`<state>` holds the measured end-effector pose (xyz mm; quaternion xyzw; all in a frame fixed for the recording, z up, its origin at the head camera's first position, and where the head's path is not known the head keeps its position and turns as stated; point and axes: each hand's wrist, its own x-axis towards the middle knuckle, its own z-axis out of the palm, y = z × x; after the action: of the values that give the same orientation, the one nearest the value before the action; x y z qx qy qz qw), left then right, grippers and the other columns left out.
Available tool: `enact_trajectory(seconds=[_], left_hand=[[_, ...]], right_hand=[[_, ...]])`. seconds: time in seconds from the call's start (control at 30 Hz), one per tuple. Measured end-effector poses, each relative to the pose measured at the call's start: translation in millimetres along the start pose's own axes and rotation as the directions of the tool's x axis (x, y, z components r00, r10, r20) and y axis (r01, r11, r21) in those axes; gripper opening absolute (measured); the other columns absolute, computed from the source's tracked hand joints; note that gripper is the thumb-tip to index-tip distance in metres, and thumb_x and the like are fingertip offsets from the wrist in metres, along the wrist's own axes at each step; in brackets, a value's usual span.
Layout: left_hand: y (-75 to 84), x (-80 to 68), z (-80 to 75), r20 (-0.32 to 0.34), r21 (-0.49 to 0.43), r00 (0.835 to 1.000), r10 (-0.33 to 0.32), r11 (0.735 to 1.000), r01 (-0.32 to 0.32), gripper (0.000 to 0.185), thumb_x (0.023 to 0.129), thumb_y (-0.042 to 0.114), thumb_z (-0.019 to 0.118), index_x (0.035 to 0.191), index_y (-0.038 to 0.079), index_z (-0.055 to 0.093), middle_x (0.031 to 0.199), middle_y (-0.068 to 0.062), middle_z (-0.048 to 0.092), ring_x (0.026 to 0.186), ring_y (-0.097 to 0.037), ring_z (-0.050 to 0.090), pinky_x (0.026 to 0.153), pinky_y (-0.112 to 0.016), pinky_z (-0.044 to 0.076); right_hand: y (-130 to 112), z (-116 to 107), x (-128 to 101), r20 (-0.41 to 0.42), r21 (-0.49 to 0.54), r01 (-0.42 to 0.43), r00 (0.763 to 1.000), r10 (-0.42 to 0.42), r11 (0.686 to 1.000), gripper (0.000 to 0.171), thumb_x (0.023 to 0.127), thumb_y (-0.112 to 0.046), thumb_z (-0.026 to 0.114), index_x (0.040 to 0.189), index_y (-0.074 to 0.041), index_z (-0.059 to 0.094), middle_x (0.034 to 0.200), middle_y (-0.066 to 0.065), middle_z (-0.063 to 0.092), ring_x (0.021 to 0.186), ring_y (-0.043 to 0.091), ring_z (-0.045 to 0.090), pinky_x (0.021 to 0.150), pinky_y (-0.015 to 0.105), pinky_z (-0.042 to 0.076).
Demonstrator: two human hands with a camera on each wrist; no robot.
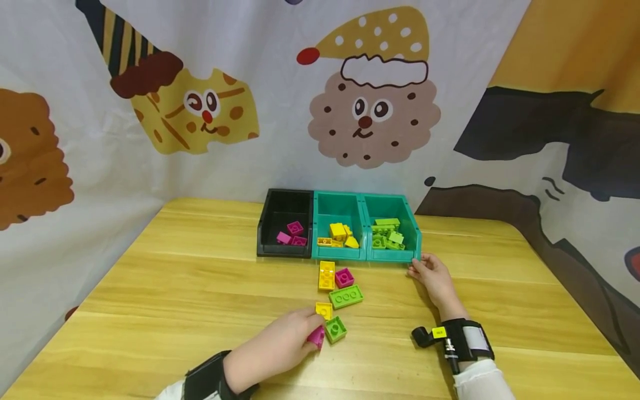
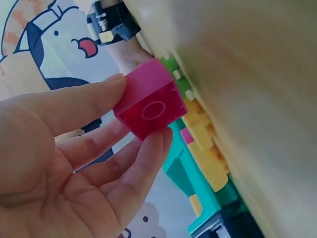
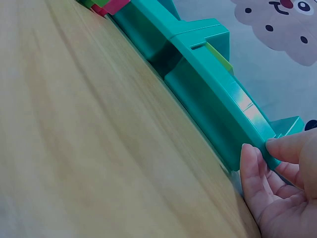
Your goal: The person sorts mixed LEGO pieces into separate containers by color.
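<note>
My left hand (image 1: 280, 347) pinches a small pink brick (image 1: 316, 336) just above the wooden table (image 1: 175, 289); in the left wrist view the pink brick (image 2: 151, 101) sits between thumb and fingertips (image 2: 153, 144). Loose bricks lie beside it: a green one (image 1: 335, 329), a small yellow one (image 1: 324, 310), a long green one (image 1: 346, 296), a pink one (image 1: 344, 277) and a yellow one (image 1: 326, 275). My right hand (image 1: 434, 276) grips the front right corner of the right teal bin (image 1: 392, 255); the right wrist view shows its fingers (image 3: 270, 163) on that bin's edge (image 3: 233, 99).
Three bins stand in a row at the table's back: a black bin (image 1: 286, 249) with pink bricks, a middle teal bin (image 1: 339, 253) with yellow bricks, the right teal bin with green bricks. A cartoon-printed cloth (image 1: 370, 111) hangs behind and at the sides.
</note>
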<state>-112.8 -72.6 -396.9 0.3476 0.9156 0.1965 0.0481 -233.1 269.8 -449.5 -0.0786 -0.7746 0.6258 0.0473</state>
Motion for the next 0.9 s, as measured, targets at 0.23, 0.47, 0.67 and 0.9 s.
enact_trajectory(seconds=[0.23, 0.47, 0.67, 0.9], left_hand=[[-3.1, 1.4, -15.9, -0.028, -0.058, 0.999, -0.028, 0.998, 0.026, 0.034, 0.082, 0.014, 0.073, 0.114, 0.005, 0.064, 0.103, -0.002, 0.064, 0.087, -0.007, 0.058, 0.078, -0.024, 0.052], [-11.5, 5.5, -29.6, -0.113, -0.118, 0.993, -0.031, 0.993, 0.018, 0.034, 0.081, 0.011, 0.073, 0.113, 0.003, 0.063, 0.102, -0.005, 0.065, 0.085, -0.009, 0.057, 0.075, -0.022, 0.051], [-14.3, 12.0, -39.3, -0.159, -0.188, 0.985, -0.074, 0.981, 0.044, 0.033, 0.081, 0.008, 0.073, 0.112, 0.003, 0.063, 0.103, -0.007, 0.064, 0.089, -0.015, 0.059, 0.08, -0.03, 0.053], [-30.9, 32.4, -47.3, -0.267, -0.212, 0.951, -0.155, 0.972, 0.099, 0.031, 0.081, 0.012, 0.075, 0.108, 0.003, 0.062, 0.098, -0.005, 0.063, 0.087, -0.018, 0.058, 0.08, -0.034, 0.053]], right_hand=[[-2, 0, 0, 0.001, -0.007, -0.007, 1.0, 0.007, 1.0, 0.033, 0.1, -0.012, 0.045, 0.125, 0.007, 0.038, 0.094, -0.001, 0.052, 0.08, -0.003, 0.057, 0.075, 0.014, 0.051], [-2, -1, -2, 0.006, -0.006, -0.016, 1.0, 0.016, 1.0, 0.033, 0.1, -0.012, 0.045, 0.125, 0.007, 0.038, 0.095, 0.0, 0.052, 0.082, -0.002, 0.057, 0.075, 0.014, 0.051], [0, 0, -1, 0.004, 0.005, -0.015, 1.0, 0.015, 1.0, 0.031, 0.099, -0.011, 0.045, 0.124, 0.007, 0.038, 0.094, 0.0, 0.052, 0.08, -0.002, 0.057, 0.075, 0.014, 0.051], [0, 0, 0, 0.001, 0.002, -0.007, 1.0, 0.007, 1.0, 0.03, 0.099, -0.012, 0.045, 0.123, 0.006, 0.039, 0.094, -0.001, 0.053, 0.08, -0.002, 0.057, 0.075, 0.014, 0.051]])
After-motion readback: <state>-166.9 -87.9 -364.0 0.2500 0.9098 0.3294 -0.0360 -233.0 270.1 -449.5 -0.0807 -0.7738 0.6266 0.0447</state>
